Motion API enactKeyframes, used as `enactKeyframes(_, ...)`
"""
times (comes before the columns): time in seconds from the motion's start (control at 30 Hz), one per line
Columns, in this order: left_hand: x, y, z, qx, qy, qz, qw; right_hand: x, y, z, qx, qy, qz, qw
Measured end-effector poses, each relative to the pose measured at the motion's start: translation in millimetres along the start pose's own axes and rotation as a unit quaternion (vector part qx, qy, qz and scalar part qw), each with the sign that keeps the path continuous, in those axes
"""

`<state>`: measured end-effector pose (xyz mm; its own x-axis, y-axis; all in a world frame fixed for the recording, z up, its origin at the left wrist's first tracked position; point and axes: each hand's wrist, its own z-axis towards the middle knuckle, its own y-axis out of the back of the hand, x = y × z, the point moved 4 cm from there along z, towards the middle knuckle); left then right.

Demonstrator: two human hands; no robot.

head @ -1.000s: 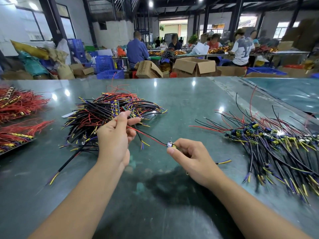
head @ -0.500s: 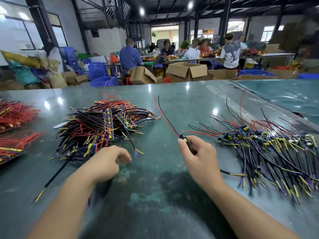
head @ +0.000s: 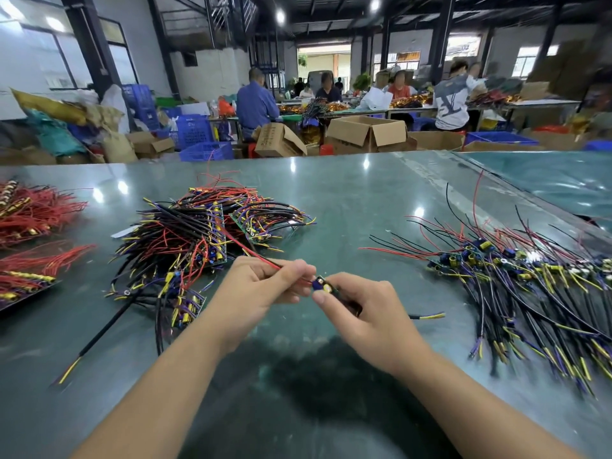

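A small circuit board (head: 324,285) with a blue part and a yellow capacitor is pinched between the thumb and fingers of my right hand (head: 367,313), just above the green table (head: 347,200). Its red and black wires (head: 251,251) run up and to the left, and my left hand (head: 261,289) pinches them close to the board. A black lead with a yellow tip (head: 429,316) sticks out to the right from under my right hand.
A heap of wired boards (head: 198,233) lies left of centre. More wired boards (head: 516,276) are spread at the right. Red wire bundles (head: 29,210) sit at the far left. Cardboard boxes (head: 367,132) and seated people (head: 256,101) are beyond the table.
My right hand brought the board down toward the middle. My left hand, which was resting curled and empty, rose and took hold of the board's wires.
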<state>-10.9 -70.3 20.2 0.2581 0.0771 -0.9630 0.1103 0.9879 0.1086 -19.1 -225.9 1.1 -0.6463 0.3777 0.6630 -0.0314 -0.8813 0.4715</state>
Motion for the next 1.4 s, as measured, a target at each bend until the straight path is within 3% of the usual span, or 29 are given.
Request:
enactKeyframes(0.1,0.3,10.8,3.3,-0.026,0.014,-0.050,0.998,3.2,-0.6,0.8,0.003,-0.008,0.037,0.999)
enactKeyframes(0.27,-7.4,28.9,8.0,-0.134,-0.015,-0.132,0.982,0.9,7.6,-0.7,0.034,-0.030,0.074,0.996)
enactKeyframes(0.5,2.6,39.6,12.4,-0.189,0.101,-0.351,0.911,1.5,3.8,2.3,0.058,-0.031,0.057,0.996)
enactKeyframes(0.8,19.2,40.6,18.3,-0.217,0.118,-0.378,0.892,3.1,-2.5,0.7,0.072,-0.034,0.031,0.996)
enactKeyframes(0.9,15.9,37.1,16.1,-0.201,0.082,-0.324,0.921,0.1,-3.8,-1.6,0.071,-0.036,0.021,0.997)
enactKeyframes(1.0,16.6,12.7,8.8,-0.071,0.108,-0.205,0.970,-5.8,-1.9,-2.1,0.051,-0.042,0.012,0.998)
enactKeyframes(1.1,21.8,-14.0,0.1,0.058,0.122,-0.114,0.984,-8.2,3.5,2.0,0.017,-0.031,-0.009,0.999)
enactKeyframes(1.2,20.6,-15.4,0.7,0.039,0.092,-0.119,0.988,-9.0,5.9,4.0,0.008,-0.042,0.017,0.999)
enactKeyframes(1.3,18.1,-9.9,3.6,-0.013,0.070,-0.141,0.987,-12.5,6.3,4.2,0.013,-0.081,0.119,0.989)
enactKeyframes(1.4,17.8,-6.3,5.9,-0.050,0.063,-0.169,0.982,-15.2,7.8,3.6,0.037,-0.090,0.083,0.992)
